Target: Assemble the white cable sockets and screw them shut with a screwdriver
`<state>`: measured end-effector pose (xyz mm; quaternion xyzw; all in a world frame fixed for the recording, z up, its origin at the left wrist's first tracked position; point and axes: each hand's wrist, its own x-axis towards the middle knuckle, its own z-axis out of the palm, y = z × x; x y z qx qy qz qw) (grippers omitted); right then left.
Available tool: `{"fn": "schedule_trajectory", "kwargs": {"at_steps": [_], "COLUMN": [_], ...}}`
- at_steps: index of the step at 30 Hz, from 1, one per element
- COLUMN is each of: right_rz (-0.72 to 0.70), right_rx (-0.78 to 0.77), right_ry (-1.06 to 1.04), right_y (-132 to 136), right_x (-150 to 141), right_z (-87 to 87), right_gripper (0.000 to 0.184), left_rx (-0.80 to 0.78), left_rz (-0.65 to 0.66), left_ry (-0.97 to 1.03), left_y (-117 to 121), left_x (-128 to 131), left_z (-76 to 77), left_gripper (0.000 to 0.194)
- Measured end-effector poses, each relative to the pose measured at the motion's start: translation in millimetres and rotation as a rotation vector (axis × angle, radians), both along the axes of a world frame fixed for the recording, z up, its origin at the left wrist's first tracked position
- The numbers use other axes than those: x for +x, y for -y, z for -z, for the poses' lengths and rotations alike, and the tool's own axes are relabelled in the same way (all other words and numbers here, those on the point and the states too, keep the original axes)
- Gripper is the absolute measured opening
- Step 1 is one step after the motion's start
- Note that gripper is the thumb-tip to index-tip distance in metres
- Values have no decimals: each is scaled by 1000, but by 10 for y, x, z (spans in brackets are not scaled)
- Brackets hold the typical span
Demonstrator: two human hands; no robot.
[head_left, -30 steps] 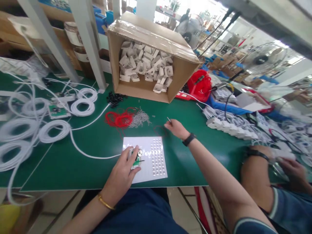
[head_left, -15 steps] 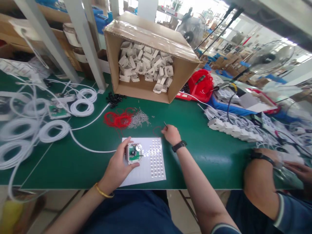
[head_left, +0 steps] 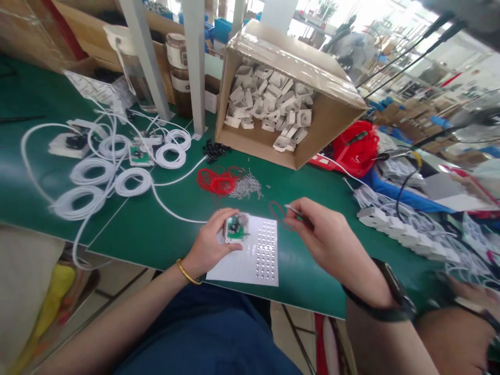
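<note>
My left hand (head_left: 207, 245) is closed around a small white housing with a green circuit board (head_left: 234, 229) showing in its top. The housing is over a white sheet (head_left: 244, 268) bearing rows of small shiny round pieces (head_left: 265, 252). A white cable (head_left: 175, 213) leads toward the housing from the left. My right hand (head_left: 328, 232) pinches a slim grey tool (head_left: 297, 212); its exact kind does not show. Close to the tool's tip is a thin red loop (head_left: 271, 206); I cannot tell whether they touch.
Red rings (head_left: 216, 182), small metal pins or screws (head_left: 246, 186) and black parts (head_left: 214, 151) lie in piles on the green table. Behind stands a cardboard box (head_left: 258, 146) of white housings. Coiled cables (head_left: 133, 182) are left; white units (head_left: 406, 234) and another person's arm (head_left: 457, 333) are right.
My view has shifted left, so the scene sits further right. My right hand has come nearer the camera with the tool. The left hand still holds the housing over the sheet.
</note>
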<state>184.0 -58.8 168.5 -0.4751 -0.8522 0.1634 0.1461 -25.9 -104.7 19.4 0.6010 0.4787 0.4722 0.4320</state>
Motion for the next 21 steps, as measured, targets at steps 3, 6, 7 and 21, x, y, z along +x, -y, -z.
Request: {"fn": "schedule_trajectory", "kwargs": {"at_steps": [3,6,7,21], "right_rz": [-85,-90,-75,77], "right_rx": [-120,-195,-201,-208], "right_ry": [-66,-38,-16,-138], "right_y": [308,434,430,147], "right_x": [-267,-510,-569,-600], "right_z": [-43,192,285,469], "right_gripper": [9,9,7,10], "left_rx": [61,127,143,141], "left_rz": [-1,-2,-1,41], "left_ry": [17,42,39,75], "left_y": [7,26,33,50], "left_x": [-7,-24,-32,-111], "left_z": [-26,-31,-28,-21], "left_gripper": [63,60,58,64]}}
